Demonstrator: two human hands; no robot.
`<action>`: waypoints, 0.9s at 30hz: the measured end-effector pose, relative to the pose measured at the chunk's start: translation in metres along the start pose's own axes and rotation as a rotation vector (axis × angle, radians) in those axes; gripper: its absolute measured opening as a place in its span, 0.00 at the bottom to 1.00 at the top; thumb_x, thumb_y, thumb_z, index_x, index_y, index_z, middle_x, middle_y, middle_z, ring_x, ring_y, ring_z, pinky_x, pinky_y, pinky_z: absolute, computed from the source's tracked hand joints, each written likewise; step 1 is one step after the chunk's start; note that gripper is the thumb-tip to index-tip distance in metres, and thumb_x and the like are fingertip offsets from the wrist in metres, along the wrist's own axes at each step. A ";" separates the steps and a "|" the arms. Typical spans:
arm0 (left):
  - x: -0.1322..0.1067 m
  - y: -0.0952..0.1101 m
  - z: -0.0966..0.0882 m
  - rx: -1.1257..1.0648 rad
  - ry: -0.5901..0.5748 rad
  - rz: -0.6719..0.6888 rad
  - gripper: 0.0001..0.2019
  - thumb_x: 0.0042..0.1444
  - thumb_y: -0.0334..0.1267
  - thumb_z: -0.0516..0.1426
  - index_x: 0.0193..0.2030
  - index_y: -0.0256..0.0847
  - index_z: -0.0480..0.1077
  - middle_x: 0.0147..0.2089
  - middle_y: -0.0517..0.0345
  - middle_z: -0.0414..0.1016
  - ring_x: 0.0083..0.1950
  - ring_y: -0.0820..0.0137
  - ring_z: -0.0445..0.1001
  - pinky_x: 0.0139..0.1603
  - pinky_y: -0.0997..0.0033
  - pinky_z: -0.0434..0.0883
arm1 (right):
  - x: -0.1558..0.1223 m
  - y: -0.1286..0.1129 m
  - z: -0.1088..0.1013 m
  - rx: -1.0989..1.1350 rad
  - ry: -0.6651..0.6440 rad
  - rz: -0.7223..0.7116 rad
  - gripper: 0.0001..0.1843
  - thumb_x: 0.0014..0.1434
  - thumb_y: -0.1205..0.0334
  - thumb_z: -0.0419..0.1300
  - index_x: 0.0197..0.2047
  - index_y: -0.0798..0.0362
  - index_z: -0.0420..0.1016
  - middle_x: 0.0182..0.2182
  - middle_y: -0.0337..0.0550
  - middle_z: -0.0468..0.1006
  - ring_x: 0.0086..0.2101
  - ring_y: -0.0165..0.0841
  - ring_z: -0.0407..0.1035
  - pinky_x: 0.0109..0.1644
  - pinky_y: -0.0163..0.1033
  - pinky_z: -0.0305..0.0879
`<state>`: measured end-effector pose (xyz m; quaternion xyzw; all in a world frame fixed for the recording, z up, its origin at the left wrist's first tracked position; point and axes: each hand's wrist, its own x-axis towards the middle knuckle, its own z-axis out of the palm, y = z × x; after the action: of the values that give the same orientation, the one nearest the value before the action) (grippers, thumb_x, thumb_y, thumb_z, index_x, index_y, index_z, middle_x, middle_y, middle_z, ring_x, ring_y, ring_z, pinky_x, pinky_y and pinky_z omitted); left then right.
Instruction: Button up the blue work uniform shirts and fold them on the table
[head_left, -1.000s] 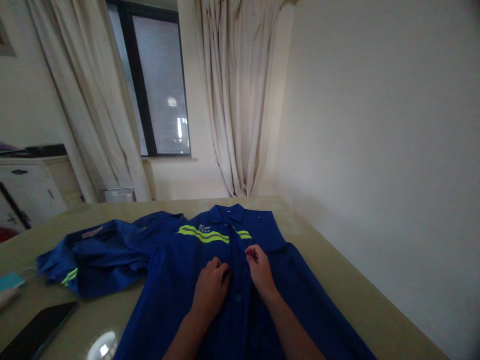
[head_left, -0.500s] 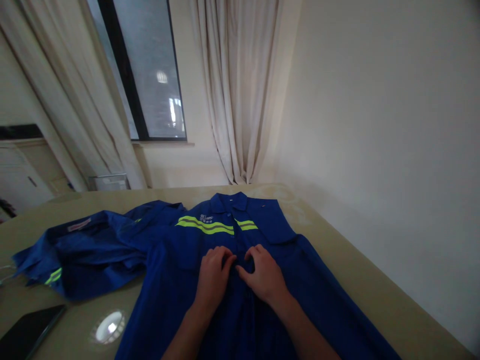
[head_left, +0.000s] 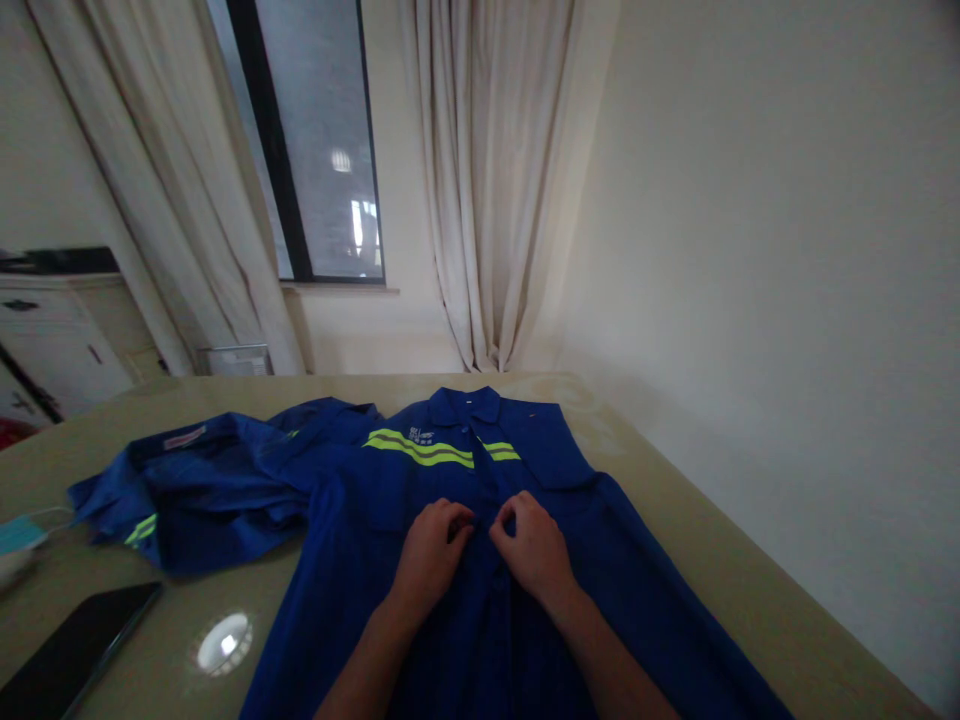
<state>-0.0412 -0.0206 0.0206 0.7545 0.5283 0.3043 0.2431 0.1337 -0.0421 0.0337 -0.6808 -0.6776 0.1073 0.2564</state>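
- Lying front up on the tabletop [head_left: 727,575], the blue jacket [head_left: 450,480] is spread before the person, its collar [head_left: 465,405] at the far end.
- The left hand [head_left: 435,550] is on the jacket's front opening, its grip pinching the cloth there between thumb and fingers.
- The right hand [head_left: 534,545] faces it from just across the opening; its grip has thumb and forefinger tips together on the other edge of the cloth.
- Above both hands, a yellow-and-grey stripe [head_left: 420,448] crosses the chest, with small white lettering [head_left: 420,436] along its top.
- To the left lies bunched blue cloth [head_left: 217,500] bearing a pale label [head_left: 184,438]; whether it joins the jacket cannot be told.
- Nearer the left edge, a dark flat device [head_left: 82,640] rests near a round light reflection [head_left: 224,643].
- Behind stand a window [head_left: 322,130] and a pale curtain [head_left: 495,180].
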 end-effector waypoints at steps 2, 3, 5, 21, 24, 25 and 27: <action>0.000 0.002 0.003 0.045 0.009 0.008 0.11 0.61 0.33 0.56 0.44 0.43 0.80 0.41 0.54 0.79 0.45 0.63 0.75 0.48 0.63 0.68 | -0.002 -0.001 0.000 -0.030 -0.013 -0.027 0.06 0.59 0.57 0.63 0.35 0.49 0.73 0.39 0.41 0.75 0.40 0.35 0.72 0.38 0.36 0.61; 0.000 0.002 0.004 0.051 0.013 0.014 0.11 0.61 0.33 0.56 0.45 0.44 0.80 0.42 0.54 0.79 0.45 0.63 0.75 0.48 0.63 0.68 | -0.002 -0.002 0.000 -0.048 -0.017 -0.038 0.07 0.58 0.55 0.64 0.36 0.49 0.73 0.41 0.41 0.75 0.41 0.36 0.72 0.37 0.36 0.60; 0.000 0.003 0.005 0.041 0.026 0.017 0.11 0.61 0.33 0.56 0.45 0.44 0.79 0.42 0.55 0.79 0.46 0.63 0.75 0.49 0.64 0.68 | -0.003 -0.003 0.002 -0.074 -0.021 -0.039 0.07 0.58 0.56 0.63 0.36 0.49 0.73 0.41 0.42 0.74 0.41 0.36 0.72 0.36 0.36 0.59; -0.004 0.014 0.007 0.068 0.101 0.047 0.10 0.62 0.28 0.54 0.42 0.43 0.76 0.41 0.56 0.79 0.44 0.63 0.74 0.46 0.64 0.67 | 0.011 0.005 0.011 0.503 0.079 -0.157 0.05 0.59 0.64 0.59 0.31 0.51 0.74 0.33 0.41 0.75 0.35 0.35 0.71 0.42 0.38 0.65; -0.002 0.013 0.010 0.049 0.122 0.058 0.10 0.62 0.27 0.53 0.43 0.42 0.75 0.40 0.56 0.78 0.43 0.63 0.74 0.46 0.64 0.68 | 0.009 0.004 0.012 0.512 0.070 -0.187 0.07 0.62 0.65 0.57 0.34 0.51 0.76 0.35 0.42 0.76 0.38 0.36 0.73 0.45 0.38 0.66; -0.002 0.012 0.010 0.043 0.124 0.071 0.10 0.62 0.27 0.53 0.43 0.42 0.75 0.40 0.56 0.78 0.43 0.64 0.74 0.46 0.64 0.68 | 0.009 0.004 0.013 0.520 0.078 -0.191 0.08 0.63 0.65 0.56 0.36 0.51 0.77 0.35 0.42 0.77 0.39 0.36 0.73 0.46 0.38 0.66; -0.001 0.010 0.011 0.053 0.130 0.095 0.10 0.63 0.28 0.53 0.42 0.43 0.74 0.40 0.56 0.78 0.44 0.63 0.74 0.47 0.63 0.67 | 0.009 0.006 0.013 0.534 0.081 -0.197 0.09 0.63 0.66 0.57 0.38 0.51 0.79 0.36 0.42 0.78 0.40 0.36 0.74 0.48 0.39 0.66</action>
<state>-0.0266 -0.0258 0.0196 0.7636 0.5144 0.3495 0.1736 0.1327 -0.0299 0.0218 -0.5236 -0.6775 0.2292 0.4629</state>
